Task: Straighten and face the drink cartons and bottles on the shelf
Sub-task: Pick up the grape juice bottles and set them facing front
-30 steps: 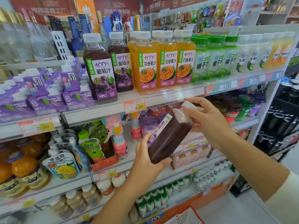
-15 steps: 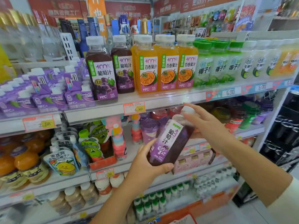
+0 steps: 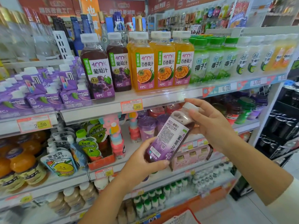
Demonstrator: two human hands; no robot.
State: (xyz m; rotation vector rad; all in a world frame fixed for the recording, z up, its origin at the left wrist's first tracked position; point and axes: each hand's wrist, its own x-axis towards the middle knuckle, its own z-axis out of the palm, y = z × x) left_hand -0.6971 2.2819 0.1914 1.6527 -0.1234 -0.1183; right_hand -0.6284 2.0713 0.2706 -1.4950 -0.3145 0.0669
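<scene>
- Since the earlier picture, the square clear plastic bottle of dark grape juice with a white cap (image 3: 168, 136) has turned about its long axis. The side of its purple label with small print and a barcode now faces the camera, and the large characters have gone toward the right edge.
- This bottle is off the shelf, in the air below and to the right of the orange-framed price tag that reads 4.80 (image 3: 131, 106). It is tilted, with the cap up and right and the base down and left.
- The left hand (image 3: 142, 164), further below the tag, grasps the base. Its thumb lies across the bottom edge and the other fingers are behind the bottle.
- The right hand (image 3: 210, 125), to the right of the tag, grasps the cap end, with fingers curled on the cap and the shoulder.
- Just above the tag, on the white metal shelf (image 3: 161, 98), two upright bottles of the same grape juice (image 3: 97, 70) stand with their fronts forward. The left one is nearer to the shelf edge.
- Above and right of the tag stand three orange passion-fruit juice bottles with white caps (image 3: 162, 62), and further right pale bottles with green caps (image 3: 215, 60).
- Left of the tag, small purple drink cartons with white caps (image 3: 43, 89) stand in rows.
</scene>
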